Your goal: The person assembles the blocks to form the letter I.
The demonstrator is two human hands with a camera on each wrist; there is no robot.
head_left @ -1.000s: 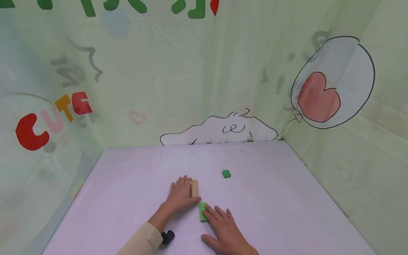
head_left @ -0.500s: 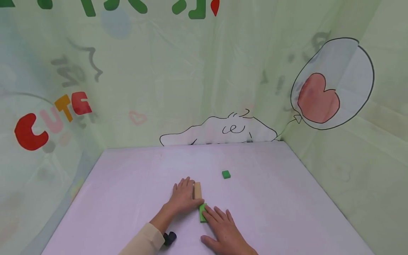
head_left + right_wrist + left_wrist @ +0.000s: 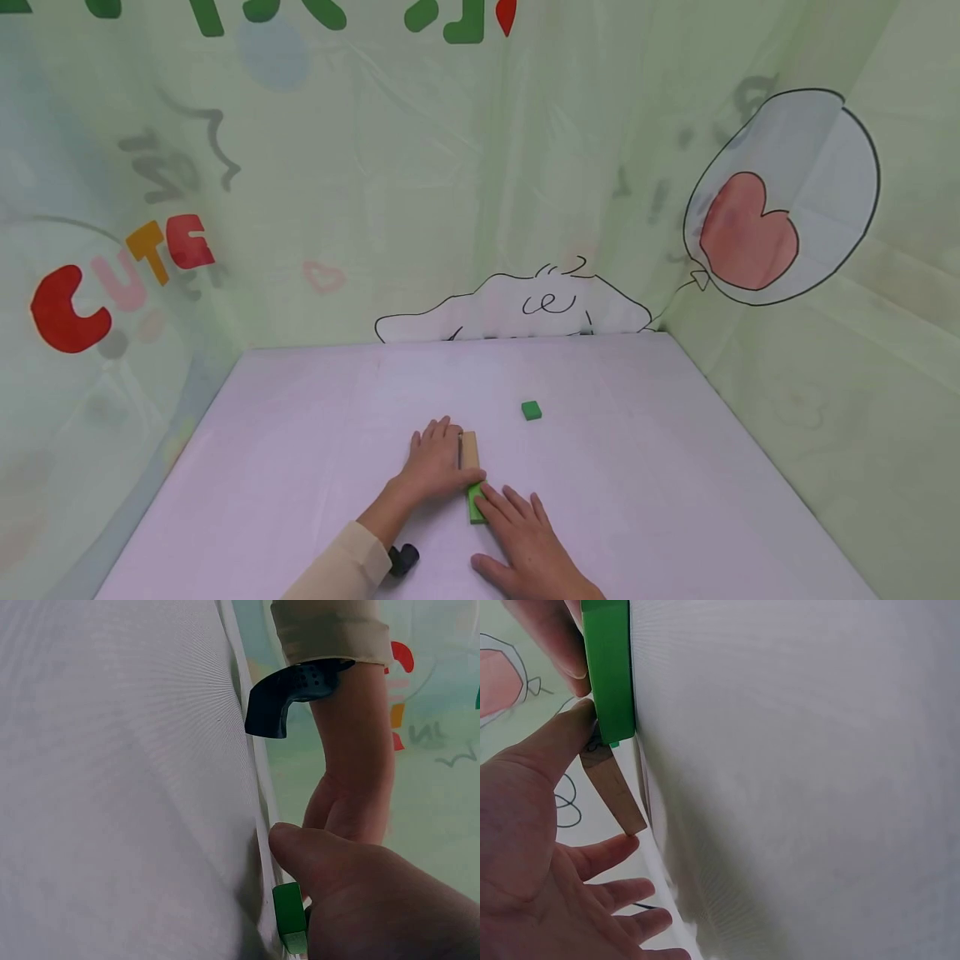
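Note:
My left hand [image 3: 435, 458] pinches a plain wooden block [image 3: 469, 451] lengthwise, thumb at the near end and index finger at the far end. In the left wrist view the wooden block [image 3: 615, 789] shows between thumb and index fingertip, the other fingers spread. Just nearer to me lies a green rectangular block [image 3: 476, 507], its far end meeting the left thumb and the wooden block's near end. My right hand [image 3: 528, 542] rests straight fingertips on the green block's right side, thumb held apart. The right wrist view shows one end of the green block [image 3: 290, 915] beside that hand.
A small green square block [image 3: 532, 410] lies farther back, right of the wooden block. All blocks are on a pale table [image 3: 637, 467], enclosed by a printed curtain [image 3: 420, 167] at back and sides. A dark device [image 3: 405, 559] sits at the left wrist, below the sleeve [image 3: 341, 567].
My left hand has slid the wooden block rightward and slightly toward me, up to the green block's far end. The right hand has stayed nearly still on the green block.

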